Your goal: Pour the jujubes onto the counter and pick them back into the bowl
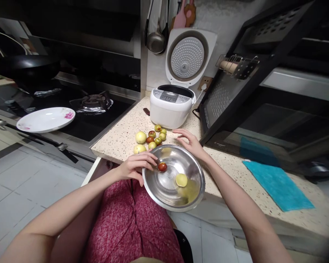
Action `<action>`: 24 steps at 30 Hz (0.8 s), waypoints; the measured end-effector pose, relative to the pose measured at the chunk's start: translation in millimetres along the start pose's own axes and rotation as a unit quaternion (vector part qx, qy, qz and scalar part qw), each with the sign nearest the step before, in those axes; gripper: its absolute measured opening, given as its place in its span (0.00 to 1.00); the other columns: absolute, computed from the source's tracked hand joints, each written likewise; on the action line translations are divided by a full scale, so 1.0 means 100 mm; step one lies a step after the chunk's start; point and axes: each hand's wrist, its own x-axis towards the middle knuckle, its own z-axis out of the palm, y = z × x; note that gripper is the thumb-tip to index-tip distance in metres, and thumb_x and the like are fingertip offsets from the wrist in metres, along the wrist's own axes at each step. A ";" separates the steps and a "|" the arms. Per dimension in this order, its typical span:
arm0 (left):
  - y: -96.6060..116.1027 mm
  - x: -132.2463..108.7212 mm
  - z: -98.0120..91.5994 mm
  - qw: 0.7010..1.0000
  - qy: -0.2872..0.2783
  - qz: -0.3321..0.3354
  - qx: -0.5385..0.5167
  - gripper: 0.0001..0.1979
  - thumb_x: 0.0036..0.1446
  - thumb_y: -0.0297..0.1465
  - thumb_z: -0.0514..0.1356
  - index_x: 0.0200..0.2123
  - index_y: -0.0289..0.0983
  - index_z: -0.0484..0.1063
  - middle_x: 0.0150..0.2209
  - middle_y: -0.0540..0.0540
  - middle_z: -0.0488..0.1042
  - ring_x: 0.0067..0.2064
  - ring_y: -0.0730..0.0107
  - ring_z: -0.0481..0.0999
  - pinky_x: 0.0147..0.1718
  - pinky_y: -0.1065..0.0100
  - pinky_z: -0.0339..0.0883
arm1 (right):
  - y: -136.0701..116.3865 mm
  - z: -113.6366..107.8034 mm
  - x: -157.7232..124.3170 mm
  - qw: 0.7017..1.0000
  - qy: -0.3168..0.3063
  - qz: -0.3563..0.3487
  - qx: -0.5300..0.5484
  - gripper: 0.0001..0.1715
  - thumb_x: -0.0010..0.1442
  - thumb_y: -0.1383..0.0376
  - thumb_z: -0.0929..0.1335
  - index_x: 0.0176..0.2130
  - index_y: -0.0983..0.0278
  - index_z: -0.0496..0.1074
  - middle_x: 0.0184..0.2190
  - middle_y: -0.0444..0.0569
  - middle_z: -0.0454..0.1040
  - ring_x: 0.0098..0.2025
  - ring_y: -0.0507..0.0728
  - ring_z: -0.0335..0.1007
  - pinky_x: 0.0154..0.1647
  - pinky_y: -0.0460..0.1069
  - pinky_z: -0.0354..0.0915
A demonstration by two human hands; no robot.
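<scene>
A stainless steel bowl (168, 193) extends past the counter's front edge, tilted toward me. Inside it lie a red-brown jujube (162, 167) and a yellow-green piece of fruit (181, 180) whose kind I cannot make out. My left hand (137, 164) grips the bowl's left rim, fingers over the edge and thumb outside. Beyond the far rim, my right hand (190, 142) is open, fingers stretched toward the fruit. Several green and reddish jujubes (162, 136) sit there on the counter, beside two larger yellow-green round fruits (140, 137).
A white rice cooker (168, 111) stands behind the fruit, lid up. On the left, a floral plate (46, 119) rests at the front of the stove (112, 117), with a black wok (24, 67) behind. A teal cloth (278, 184) and a dark oven (298, 113) are at right.
</scene>
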 end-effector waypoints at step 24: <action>0.03 0.02 -0.03 1.000 -0.005 -0.009 -0.008 0.24 0.59 0.49 0.63 0.43 0.32 0.77 0.43 0.37 0.80 0.54 0.56 0.78 0.58 0.51 0.72 | 0.25 0.18 0.02 0.979 -0.143 -0.034 -0.144 0.22 0.70 0.60 0.64 0.62 0.54 0.69 0.64 0.54 0.66 0.66 0.63 0.62 0.64 0.60 0.64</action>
